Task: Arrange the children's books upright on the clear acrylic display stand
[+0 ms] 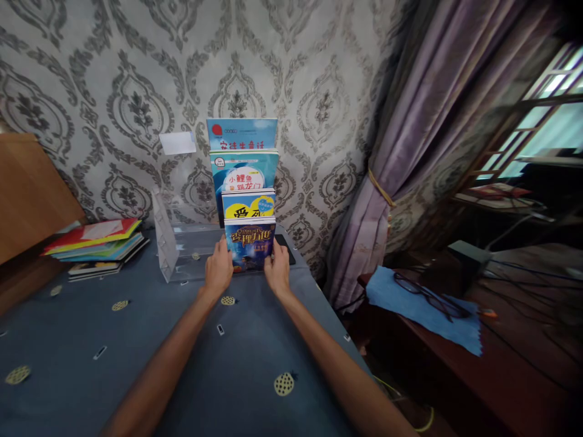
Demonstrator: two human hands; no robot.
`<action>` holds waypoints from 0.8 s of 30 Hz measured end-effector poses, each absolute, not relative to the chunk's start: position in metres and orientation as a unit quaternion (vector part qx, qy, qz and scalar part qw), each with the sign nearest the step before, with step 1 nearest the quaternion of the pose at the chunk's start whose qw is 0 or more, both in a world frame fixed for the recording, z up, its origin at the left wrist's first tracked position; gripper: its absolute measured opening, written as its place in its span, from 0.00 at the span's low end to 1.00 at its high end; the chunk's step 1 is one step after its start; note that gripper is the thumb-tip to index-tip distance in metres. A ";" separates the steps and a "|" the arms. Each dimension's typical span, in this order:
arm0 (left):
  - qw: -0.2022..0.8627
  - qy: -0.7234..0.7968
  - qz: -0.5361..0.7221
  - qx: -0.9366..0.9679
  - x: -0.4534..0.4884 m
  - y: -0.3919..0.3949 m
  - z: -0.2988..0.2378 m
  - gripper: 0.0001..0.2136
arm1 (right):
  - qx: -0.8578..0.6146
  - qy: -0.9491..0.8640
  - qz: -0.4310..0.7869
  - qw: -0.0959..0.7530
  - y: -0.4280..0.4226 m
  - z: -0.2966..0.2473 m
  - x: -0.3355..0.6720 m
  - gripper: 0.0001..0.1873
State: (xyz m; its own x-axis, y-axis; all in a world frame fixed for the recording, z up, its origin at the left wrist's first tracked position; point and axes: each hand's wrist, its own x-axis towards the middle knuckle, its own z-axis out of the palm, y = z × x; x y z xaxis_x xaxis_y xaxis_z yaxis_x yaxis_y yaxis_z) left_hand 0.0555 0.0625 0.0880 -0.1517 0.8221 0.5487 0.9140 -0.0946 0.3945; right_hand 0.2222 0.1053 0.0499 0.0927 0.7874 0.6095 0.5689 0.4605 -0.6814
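Observation:
Between my two hands stands a dark blue book [250,244] with gold lettering, the front one of a stepped row. My left hand [219,266] grips its left edge, and my right hand [277,267] is closed on its right edge. Behind it rise a blue and yellow book [246,205], a teal book [243,173] and, tallest at the back, a light blue book [242,132]. A clear plastic rack [164,237] with stepped tiers extends to the left of the books; its part behind them is hidden.
Left on the patterned blue tablecloth [150,352] lies a pile of colourful books and folders [98,240]. A dark flat object [285,249] lies right of the rack. Glasses [430,295] rest on a blue cloth [410,309] on the red-brown table at right, near cables. A purple curtain [364,230] hangs behind.

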 end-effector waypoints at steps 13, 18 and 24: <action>0.050 -0.672 -0.340 -0.656 0.051 0.059 0.092 0.22 | -0.497 -0.660 0.126 0.549 0.104 0.046 0.224 0.35; 0.030 -0.652 -0.357 -0.668 0.046 0.057 0.091 0.25 | -0.489 -0.656 0.140 0.558 0.102 0.042 0.224 0.33; 0.019 -0.637 -0.368 -0.677 0.044 0.054 0.089 0.26 | -0.486 -0.658 0.144 0.557 0.093 0.036 0.226 0.31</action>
